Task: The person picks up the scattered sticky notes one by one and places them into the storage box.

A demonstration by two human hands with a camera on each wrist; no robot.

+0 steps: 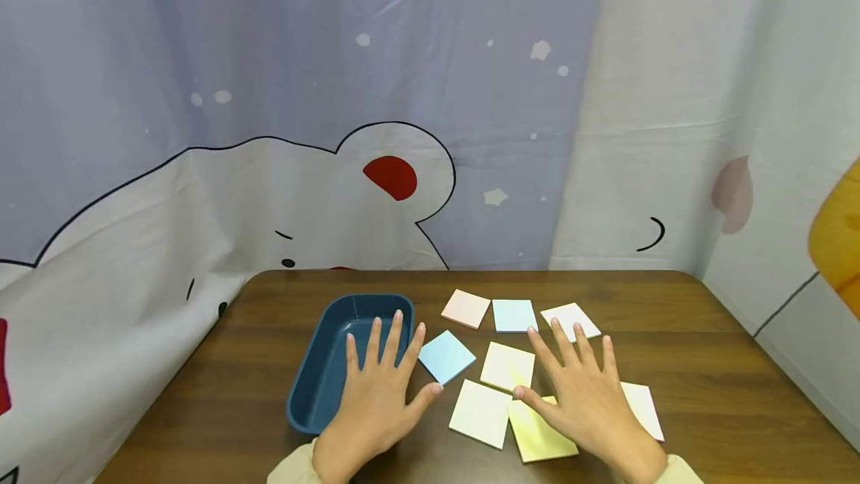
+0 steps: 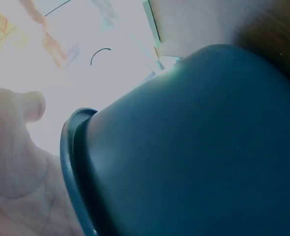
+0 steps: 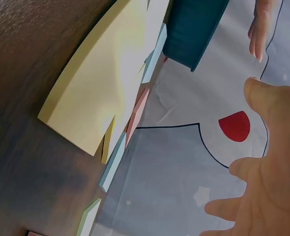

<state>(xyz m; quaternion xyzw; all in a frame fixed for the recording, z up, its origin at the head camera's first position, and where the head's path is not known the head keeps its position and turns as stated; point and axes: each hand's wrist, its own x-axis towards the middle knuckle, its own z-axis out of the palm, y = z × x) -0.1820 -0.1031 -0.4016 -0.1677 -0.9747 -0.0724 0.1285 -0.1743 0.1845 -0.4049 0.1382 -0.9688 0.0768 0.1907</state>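
My left hand (image 1: pixel 379 394) hovers with fingers spread over the right side of a dark blue plastic tray (image 1: pixel 310 364), which shows large from its outer wall in the left wrist view. My right hand (image 1: pixel 587 398) is likewise spread, above the sticky-note pads at the right. Nothing is held in either hand. Around them lie a blue pad (image 1: pixel 446 356), a pale yellow pad (image 1: pixel 507 366), a cream pad (image 1: pixel 480 414) and a stronger yellow pad (image 1: pixel 543 439), partly beneath the right hand. Farther back are a pink pad (image 1: pixel 466 308), a light blue pad (image 1: pixel 513 315) and a whitish pad (image 1: pixel 571 319).
Another whitish pad (image 1: pixel 645 411) lies right of the right hand, partly covered by it. Everything rests on a dark brown wooden table (image 1: pixel 725 394). A printed curtain (image 1: pixel 497 110) hangs close behind the table's far edge.
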